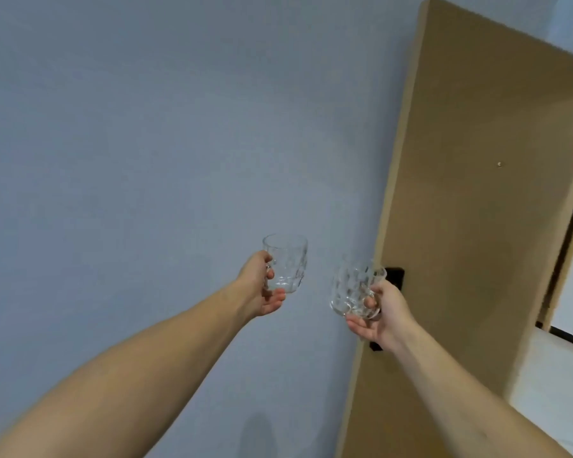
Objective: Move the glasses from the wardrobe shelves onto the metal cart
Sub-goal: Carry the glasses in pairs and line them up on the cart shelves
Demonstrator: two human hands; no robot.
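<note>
Before a plain grey-blue wall (146,143), the left grip (260,287) and right grip (379,314) each curl around one clear glass mug (285,264) (356,289), with the brown wardrobe panel (477,193) just behind the right grip.

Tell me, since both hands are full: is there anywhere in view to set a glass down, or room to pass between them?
No surface shows: only bare wall and the brown panel. Left hand holds the left glass, right hand the right glass. An open gap lies between the glasses; the right glass is close before the panel's edge.
</note>
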